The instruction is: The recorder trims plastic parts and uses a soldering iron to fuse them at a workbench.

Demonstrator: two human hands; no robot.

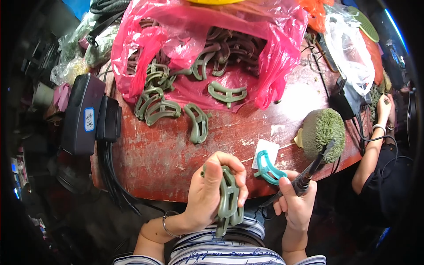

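Note:
My left hand (pixel 216 190) is closed around several olive-green plastic curved frames (pixel 229 192), stacked together and hanging down below the fingers. My right hand (pixel 298 198) grips a black pen-shaped tool (pixel 302 182), its narrow end pointing up and to the right in front of a round block. A teal curved frame (pixel 268 169) of similar shape meets the fingertips of the same hand, above a white card (pixel 268 150); whether the fingers pinch it I cannot tell. More olive-green frames lie beyond my hands, one of them a loose frame (pixel 197 123) nearest me.
A pink plastic bag (pixel 282 57) full of frames lies open at the far side of the worn red table (pixel 145 163). The round block (pixel 320 132) has a rough green face. Black boxes (pixel 81 117) with cables stand left. At right is another person's arm (pixel 373 148).

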